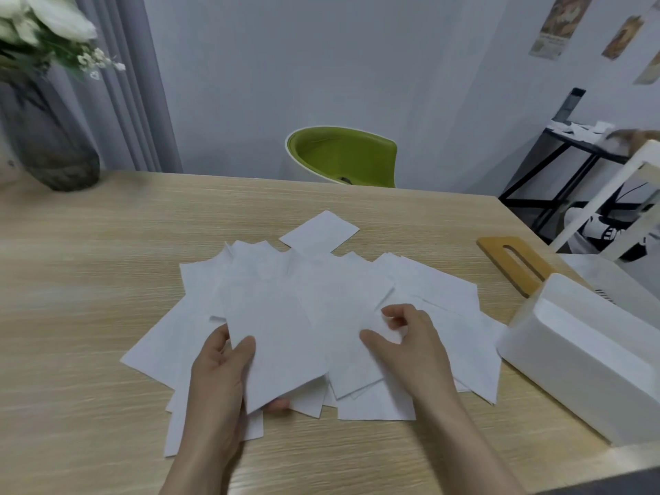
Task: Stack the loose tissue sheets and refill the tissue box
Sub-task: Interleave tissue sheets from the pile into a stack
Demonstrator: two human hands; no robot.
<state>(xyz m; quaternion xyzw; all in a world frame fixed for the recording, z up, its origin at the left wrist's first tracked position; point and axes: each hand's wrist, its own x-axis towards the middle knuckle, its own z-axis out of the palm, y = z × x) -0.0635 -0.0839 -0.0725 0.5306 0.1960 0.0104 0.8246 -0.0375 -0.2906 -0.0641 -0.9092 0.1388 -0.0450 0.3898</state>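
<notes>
left hand [221, 366] grips one tissue sheet [275, 348] at its near-left edge, thumb on top, fingers curled under w/ a fingertip showing below the sheet's near edge; sheet is lifted a bit over the rest. right hand [403, 337] sits just right of it, thumb & fingers curled in, pinching a corner of another sheet [353, 366] in the pile. hands are apart, w/ the held sheet between them. loose tissue sheets [321, 291] lie spread in an overlapping fan on the desk [107, 280], mid-frame; one sheet [319, 230] sticks out at the far side, toward the green chair [343, 155]. tissue box [578, 355], white, sits on the desk at the right, just beside the fan's right edge, a sheet edge touching or nearly touching its near-left corner, can't tell which. box top is open; inside looks white, can't tell if any sheets are in it. wooden lid [514, 262] w/ a slot lies flat on the desk behind the box, its near end hidden by the box. far left corner of the desk: dark glass vase [50, 137] holding white flowers [43, 19] w/ green stems. right of the desk, off it: white frame [600, 205] leaning, black shelf [571, 151] w/ papers on it, blurry.
</notes>
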